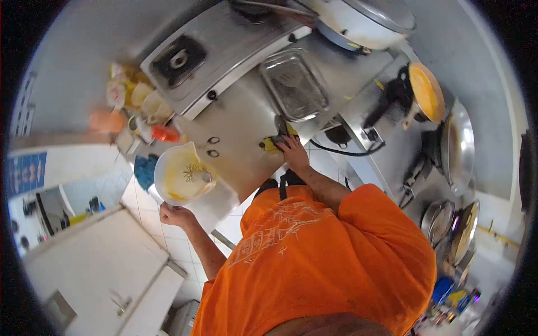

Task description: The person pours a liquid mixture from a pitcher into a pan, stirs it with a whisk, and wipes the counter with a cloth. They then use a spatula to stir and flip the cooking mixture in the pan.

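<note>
My left hand (175, 215) grips a white plastic jug (180, 175) from below, out over the tiled floor beside the steel counter (246, 134). The jug is smeared with yellow batter, and a metal whisk (197, 173) rests inside it. My right hand (293, 154) reaches forward to the counter's near edge and presses on a yellow cloth (273, 144). A dark object (279, 125) lies just beyond its fingers. My orange shirt fills the lower middle of the view.
A gas burner (179, 58) and a shallow steel tray (294, 84) sit on the counter. A pan of yellow batter (428, 92), a wok (457, 147) and stacked lids stand right. Bottles and cups (140, 106) crowd the left end. A white cabinet (101, 269) is lower left.
</note>
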`<control>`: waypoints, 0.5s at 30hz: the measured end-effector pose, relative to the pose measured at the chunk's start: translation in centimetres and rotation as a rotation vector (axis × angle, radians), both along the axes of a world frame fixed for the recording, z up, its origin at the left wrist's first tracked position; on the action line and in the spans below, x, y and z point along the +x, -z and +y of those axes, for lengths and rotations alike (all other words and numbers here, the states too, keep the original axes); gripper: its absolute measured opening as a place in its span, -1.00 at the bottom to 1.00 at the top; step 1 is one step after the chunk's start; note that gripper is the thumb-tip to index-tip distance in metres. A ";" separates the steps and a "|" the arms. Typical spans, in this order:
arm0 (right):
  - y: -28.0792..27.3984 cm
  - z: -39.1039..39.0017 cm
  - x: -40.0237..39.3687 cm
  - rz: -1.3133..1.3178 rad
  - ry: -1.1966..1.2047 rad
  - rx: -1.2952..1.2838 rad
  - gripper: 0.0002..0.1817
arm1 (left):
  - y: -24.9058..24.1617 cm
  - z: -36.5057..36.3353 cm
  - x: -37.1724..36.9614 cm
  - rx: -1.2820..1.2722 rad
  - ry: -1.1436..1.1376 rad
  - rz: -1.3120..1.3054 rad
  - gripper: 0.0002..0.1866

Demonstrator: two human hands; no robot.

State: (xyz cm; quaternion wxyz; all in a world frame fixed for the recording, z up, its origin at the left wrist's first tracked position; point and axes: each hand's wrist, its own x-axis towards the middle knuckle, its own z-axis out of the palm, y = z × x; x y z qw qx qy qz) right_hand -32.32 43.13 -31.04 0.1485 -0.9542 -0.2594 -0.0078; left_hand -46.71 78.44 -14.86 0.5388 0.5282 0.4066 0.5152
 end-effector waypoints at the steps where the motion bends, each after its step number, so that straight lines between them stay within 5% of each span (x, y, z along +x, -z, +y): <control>1: 0.2 -1.7 0.4 -0.018 -0.020 -0.015 -0.61 | 0.4 -0.9 1.1 -0.018 0.044 0.014 -0.68; 7: 0.0 -12.3 1.4 0.134 0.431 0.708 -0.63 | 5.8 -6.0 8.9 -0.116 0.222 0.068 -0.63; 11: -6.3 -19.2 5.6 -0.106 0.795 0.879 -0.66 | 7.7 -9.6 13.0 -0.103 0.211 0.003 -0.65; 13: -10.2 -20.7 9.8 -0.285 0.736 0.823 -0.66 | 6.8 -12.1 14.8 -0.085 0.169 -0.008 -0.66; 15: -7.1 -22.4 14.3 -0.284 0.692 0.647 -0.69 | 8.1 -13.3 15.1 0.064 0.127 0.066 -0.66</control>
